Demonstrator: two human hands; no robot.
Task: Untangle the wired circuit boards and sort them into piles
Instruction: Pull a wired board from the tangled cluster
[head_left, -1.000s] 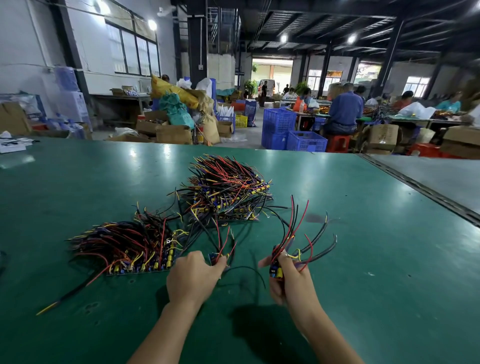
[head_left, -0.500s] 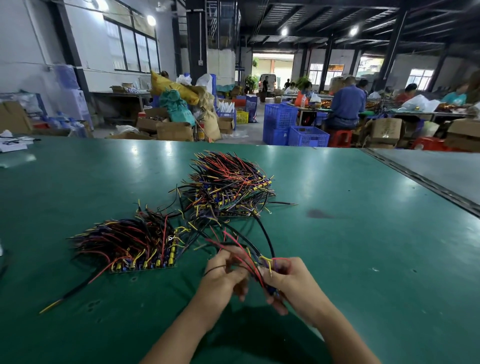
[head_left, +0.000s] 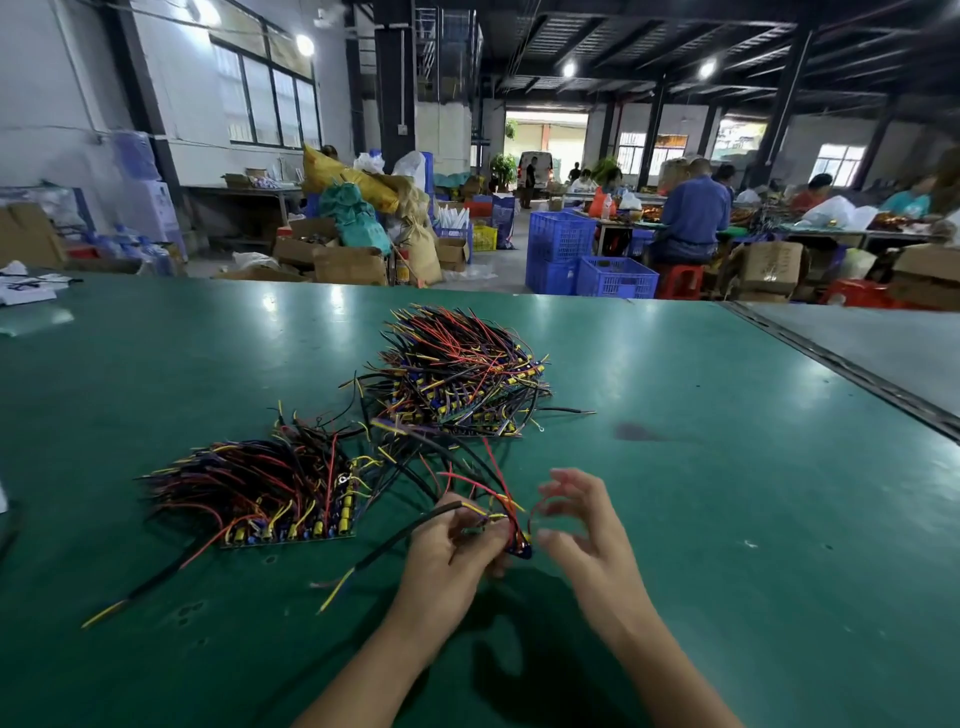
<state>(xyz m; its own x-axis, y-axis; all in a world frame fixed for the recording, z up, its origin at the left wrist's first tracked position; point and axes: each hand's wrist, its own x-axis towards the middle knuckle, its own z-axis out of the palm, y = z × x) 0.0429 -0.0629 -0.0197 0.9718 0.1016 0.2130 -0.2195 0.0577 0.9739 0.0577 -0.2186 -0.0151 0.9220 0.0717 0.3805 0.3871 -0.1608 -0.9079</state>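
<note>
Green matting covers the worktable (head_left: 727, 467), a long surface in a factory hall, with blue crates (head_left: 587, 260), cardboard boxes (head_left: 343, 262) and seated workers (head_left: 688, 213) beyond its far edge. One pile of wired circuit boards (head_left: 270, 493) lies left of centre. A second pile (head_left: 462, 374) sits farther back near the middle, and loose leads mingle between the two. Towards the front edge the left hand (head_left: 452, 551) pinches a small wired board (head_left: 521, 550), its curled fingers hiding most of it. The right hand (head_left: 587, 530), blurred, hovers just beside with fingers spread, holding nothing. A dark seam (head_left: 857, 374) crosses the right side, and open surface runs right and forward of the hands.
</note>
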